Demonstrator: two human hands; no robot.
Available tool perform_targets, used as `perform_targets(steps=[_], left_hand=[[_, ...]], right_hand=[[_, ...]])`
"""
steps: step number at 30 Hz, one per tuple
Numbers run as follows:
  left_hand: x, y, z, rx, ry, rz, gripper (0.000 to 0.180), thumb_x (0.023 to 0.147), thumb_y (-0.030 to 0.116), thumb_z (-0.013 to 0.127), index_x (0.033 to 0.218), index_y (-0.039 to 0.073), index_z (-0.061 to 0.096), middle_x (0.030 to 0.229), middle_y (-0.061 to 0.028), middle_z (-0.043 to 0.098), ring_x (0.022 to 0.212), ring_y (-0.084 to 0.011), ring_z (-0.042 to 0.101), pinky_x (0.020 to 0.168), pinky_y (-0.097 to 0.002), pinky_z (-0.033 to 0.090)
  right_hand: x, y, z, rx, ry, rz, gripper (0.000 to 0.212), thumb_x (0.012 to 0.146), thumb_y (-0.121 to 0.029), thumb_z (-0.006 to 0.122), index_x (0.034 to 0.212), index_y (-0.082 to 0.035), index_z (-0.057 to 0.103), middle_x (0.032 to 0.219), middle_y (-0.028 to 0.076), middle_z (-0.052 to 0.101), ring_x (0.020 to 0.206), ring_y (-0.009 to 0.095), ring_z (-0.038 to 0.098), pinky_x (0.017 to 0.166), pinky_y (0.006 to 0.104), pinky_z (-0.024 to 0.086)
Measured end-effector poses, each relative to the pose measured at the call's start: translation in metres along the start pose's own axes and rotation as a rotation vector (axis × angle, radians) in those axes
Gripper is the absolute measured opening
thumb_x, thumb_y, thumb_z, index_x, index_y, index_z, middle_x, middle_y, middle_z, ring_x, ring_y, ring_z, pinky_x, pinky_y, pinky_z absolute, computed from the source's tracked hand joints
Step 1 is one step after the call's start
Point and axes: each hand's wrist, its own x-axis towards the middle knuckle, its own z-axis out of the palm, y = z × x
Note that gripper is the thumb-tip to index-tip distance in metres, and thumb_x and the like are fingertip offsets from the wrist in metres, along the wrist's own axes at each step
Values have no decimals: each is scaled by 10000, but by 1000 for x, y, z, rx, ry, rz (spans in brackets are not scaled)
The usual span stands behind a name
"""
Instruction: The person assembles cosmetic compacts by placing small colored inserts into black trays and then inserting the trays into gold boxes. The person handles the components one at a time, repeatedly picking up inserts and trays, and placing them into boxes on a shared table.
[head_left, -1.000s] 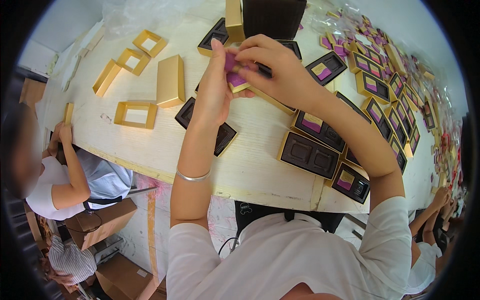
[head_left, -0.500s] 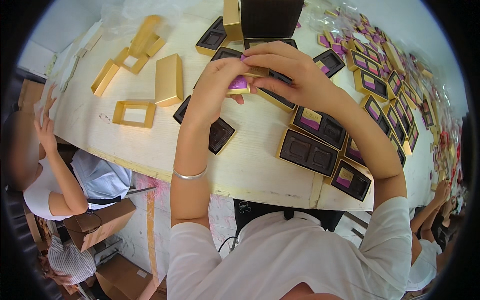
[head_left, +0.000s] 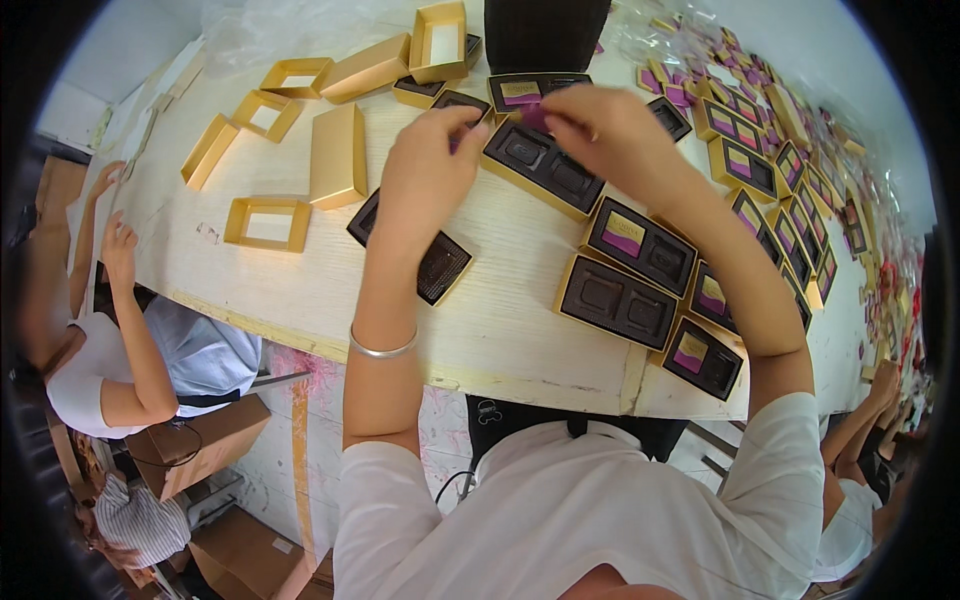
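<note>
My right hand [head_left: 625, 140] pinches a small purple packet [head_left: 537, 118], blurred by motion, over a gold box with a black two-compartment tray [head_left: 545, 160]. Both compartments of that tray look bare. To its left, my left hand [head_left: 430, 170] has curled fingers beside another black-tray box [head_left: 460, 104]. A bit of purple shows under its thumb, but I cannot make out what it is. Behind, a further box holds a gold-and-purple packet [head_left: 520, 93] in its left compartment. Partly under my left wrist lies a tilted black-tray box [head_left: 442, 268].
Gold box sleeves [head_left: 268, 225] and a closed-looking gold box [head_left: 338, 158] lie at left. Black-tray boxes [head_left: 615, 302] cluster at right, several with packets. Loose purple packets [head_left: 675, 95] spread behind them. A black upright panel [head_left: 545, 35] stands at back. A co-worker's hands [head_left: 118, 245] are at far left.
My hands have come apart; the right moved right with a purple packet, the left slightly left. Gold sleeves and a gold box at the back left have shifted and spread out.
</note>
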Motion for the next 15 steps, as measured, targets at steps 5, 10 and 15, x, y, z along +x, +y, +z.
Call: perform_targets(steps=[5, 10, 15], left_hand=[[-6, 5, 9, 372, 1, 115, 223, 820, 117, 574, 998, -7, 621, 992, -131, 602, 910, -323, 568, 767, -349, 451], [-7, 6, 9, 277, -117, 110, 214, 804, 61, 552, 979, -46, 615, 846, -142, 624, 671, -228, 606, 642, -310, 472], [-9, 8, 11, 143, -233, 16, 251, 804, 59, 538, 1025, -43, 597, 739, -109, 618, 531, -135, 563, 551, -262, 463]], right_hand=[[-12, 5, 48, -236, -86, -175, 60, 740, -53, 579, 763, 1, 572, 761, 117, 522, 729, 296, 571, 619, 383, 473], [-9, 23, 54, 155, 48, -82, 109, 754, -42, 638, 740, -1, 538, 756, 64, 510, 657, 182, 529, 565, 303, 423], [-5, 37, 53, 585, -223, 360, 133, 776, -29, 634, 731, -28, 509, 637, -10, 470, 573, 64, 414, 514, 233, 338]])
